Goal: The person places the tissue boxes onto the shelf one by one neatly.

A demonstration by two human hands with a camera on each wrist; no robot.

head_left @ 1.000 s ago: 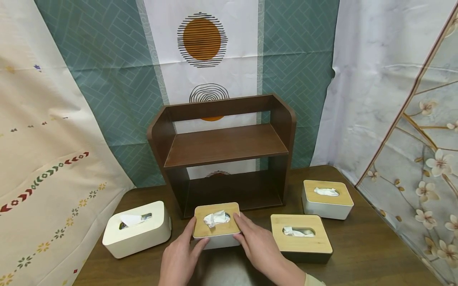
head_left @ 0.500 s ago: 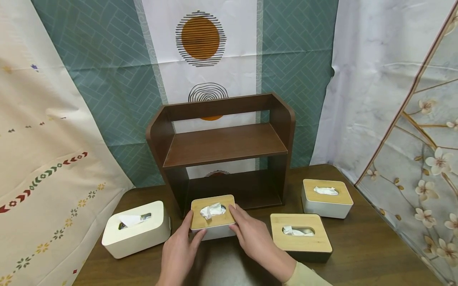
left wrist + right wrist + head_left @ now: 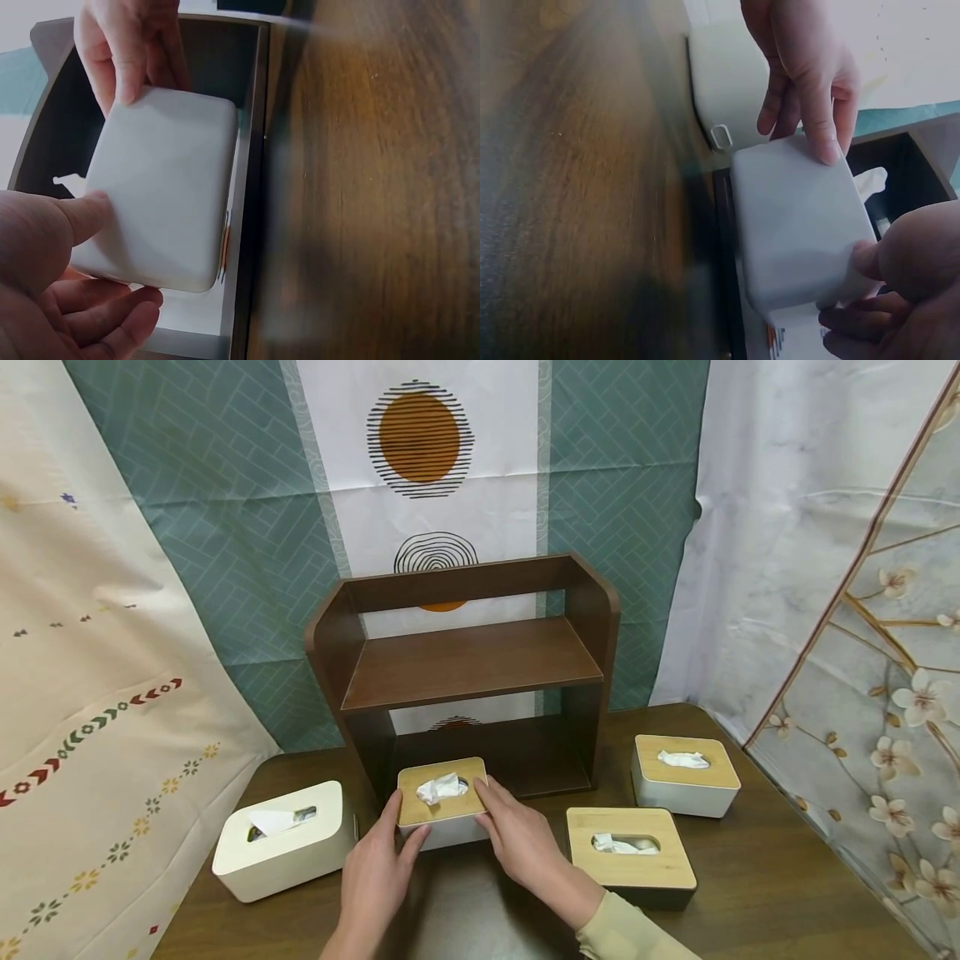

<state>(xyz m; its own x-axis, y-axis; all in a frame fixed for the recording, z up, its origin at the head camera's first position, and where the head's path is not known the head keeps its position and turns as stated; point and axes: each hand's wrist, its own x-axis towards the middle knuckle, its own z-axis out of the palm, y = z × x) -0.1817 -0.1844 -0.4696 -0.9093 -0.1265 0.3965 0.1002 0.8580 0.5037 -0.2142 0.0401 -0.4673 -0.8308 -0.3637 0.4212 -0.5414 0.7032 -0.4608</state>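
Both hands hold a tissue box (image 3: 450, 812) with white sides and a light wood lid. A crumpled tissue sticks up from its oval slot. My left hand (image 3: 372, 870) grips its left side, thumb on the front. On the opposite side, my right hand (image 3: 521, 842) grips the right end, thumb likewise at the front. In the left wrist view, the box's plain white front (image 3: 161, 187) faces the camera, framed by the shelf. Directly behind the box stands a dark brown two-tier shelf (image 3: 476, 662); the box overlaps the front left of its lower board (image 3: 525, 756).
On the wooden table (image 3: 772, 893), an all-white tissue box (image 3: 322, 843) sits left of the shelf. To the right are a black tissue box with a wood lid (image 3: 630, 872) and, farther back, another white, wood-lidded one (image 3: 682, 793). Patterned cloths (image 3: 622, 527) hang behind.
Both hands have carried the tissue box forward and slightly left, from in front of the shelf to its lower opening. The other boxes have stayed in place.
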